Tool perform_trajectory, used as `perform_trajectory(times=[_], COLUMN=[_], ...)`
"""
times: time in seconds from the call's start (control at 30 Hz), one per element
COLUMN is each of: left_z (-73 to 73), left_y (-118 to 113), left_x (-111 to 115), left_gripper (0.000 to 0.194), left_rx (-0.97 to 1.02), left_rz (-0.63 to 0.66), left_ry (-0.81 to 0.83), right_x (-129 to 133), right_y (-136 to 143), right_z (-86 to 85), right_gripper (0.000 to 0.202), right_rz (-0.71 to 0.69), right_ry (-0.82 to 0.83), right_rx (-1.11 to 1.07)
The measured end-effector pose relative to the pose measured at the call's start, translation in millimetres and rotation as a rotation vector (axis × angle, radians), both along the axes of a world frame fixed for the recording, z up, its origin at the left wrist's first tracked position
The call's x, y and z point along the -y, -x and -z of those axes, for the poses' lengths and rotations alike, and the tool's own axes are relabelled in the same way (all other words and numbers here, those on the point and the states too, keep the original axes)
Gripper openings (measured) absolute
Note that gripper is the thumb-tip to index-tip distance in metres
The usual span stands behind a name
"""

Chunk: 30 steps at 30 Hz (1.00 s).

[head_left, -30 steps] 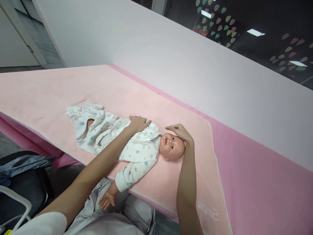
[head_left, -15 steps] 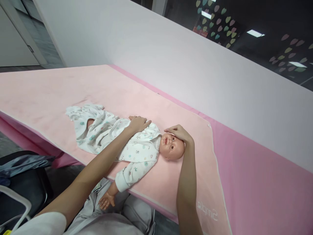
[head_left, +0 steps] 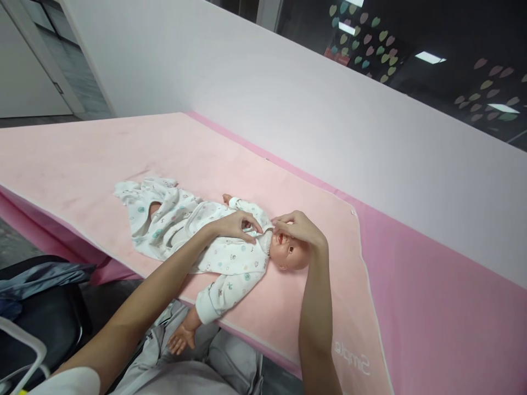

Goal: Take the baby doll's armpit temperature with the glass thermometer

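Note:
A baby doll (head_left: pixel 280 258) lies on its back on the pink table cover, its head to the right and one arm hanging over the near edge. It wears a white printed outfit (head_left: pixel 230 257), bunched around the legs at left. On the upper chest, my left hand (head_left: pixel 241 225) has its thumb and fingers curved apart near the collar, with no object visible between them. My right hand (head_left: pixel 297 226) covers part of the doll's face, and its fingertips pinch the collar edge beside the chin.
The pink cover (head_left: pixel 82 159) spreads over the table, with a white wall (head_left: pixel 313 109) behind it. A black chair (head_left: pixel 45 312) holding a dark cloth stands at lower left. A dark window with heart stickers is at upper right.
My left hand has moved right from the doll's far sleeve to the collar area, uncovering that arm. My right hand's fingers have shifted left, from the forehead toward the collar.

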<state>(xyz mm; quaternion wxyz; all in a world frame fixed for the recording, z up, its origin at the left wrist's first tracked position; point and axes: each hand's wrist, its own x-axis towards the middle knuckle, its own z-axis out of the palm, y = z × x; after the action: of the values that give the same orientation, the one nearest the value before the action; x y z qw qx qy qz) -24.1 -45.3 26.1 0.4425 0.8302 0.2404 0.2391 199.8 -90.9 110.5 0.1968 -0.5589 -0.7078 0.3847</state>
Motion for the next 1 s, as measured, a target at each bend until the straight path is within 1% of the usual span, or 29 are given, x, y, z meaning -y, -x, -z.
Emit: perform_trajectory(times=[0.07, 0.1, 0.17, 0.2, 0.27, 0.37, 0.43, 0.53, 0.63, 0.7, 0.77, 0.87, 1.0], left_z=[2.2, 3.2, 4.5, 4.8, 4.8, 5.1, 5.9, 7.3, 8.4, 8.7, 8.5, 7.0, 4.1], left_y=[0.9, 1.4, 2.1, 2.5, 3.0, 3.0, 2.5, 1.9, 2.1, 2.3, 2.4, 2.3, 1.8], left_x=[0.6, -0.1, -2.1, -3.0, -4.1, -4.8, -5.2, -6.2, -7.2, -7.8, -8.1, -7.4, -5.6], left_gripper=[0.037, 0.037, 0.040, 0.042, 0.041, 0.035, 0.032, 0.029, 0.028, 0.028, 0.028, 0.027, 0.023], left_rx=[0.021, 0.049, 0.134, 0.179, 0.258, 0.343, 0.402, 0.457, 0.471, 0.479, 0.482, 0.464, 0.394], left_rz=[-0.082, -0.129, -0.206, -0.237, -0.304, -0.430, -0.482, -0.494, -0.491, -0.475, -0.447, -0.419, -0.390], left_ry=[0.026, 0.061, 0.167, 0.222, 0.297, 0.327, 0.352, 0.389, 0.412, 0.436, 0.470, 0.465, 0.337], right_x=[4.4, 6.1, 8.7, 9.8, 11.6, 14.0, 14.6, 12.5, 7.0, 3.4, 1.4, 3.1, 15.0], right_y=[10.2, 16.9, 32.4, 40.3, 54.4, 66.5, 68.8, 69.5, 71.8, 74.5, 76.8, 77.4, 70.7], right_z=[0.0, 1.4, 6.2, 9.2, 14.9, 20.4, 23.1, 29.4, 38.4, 43.6, 45.9, 40.8, 18.9], right_gripper=[0.032, 0.032, 0.030, 0.030, 0.030, 0.027, 0.026, 0.027, 0.029, 0.032, 0.033, 0.031, 0.030], right_rz=[-0.155, -0.211, -0.250, -0.245, -0.198, -0.123, -0.085, -0.048, -0.043, -0.053, -0.056, -0.063, -0.064], right_ry=[-0.013, -0.024, -0.072, -0.109, -0.233, -0.443, -0.517, -0.524, -0.474, -0.447, -0.452, -0.470, -0.481], right_rx=[0.037, 0.076, 0.212, 0.301, 0.459, 0.612, 0.699, 0.818, 0.914, 0.946, 0.953, 0.942, 0.880])
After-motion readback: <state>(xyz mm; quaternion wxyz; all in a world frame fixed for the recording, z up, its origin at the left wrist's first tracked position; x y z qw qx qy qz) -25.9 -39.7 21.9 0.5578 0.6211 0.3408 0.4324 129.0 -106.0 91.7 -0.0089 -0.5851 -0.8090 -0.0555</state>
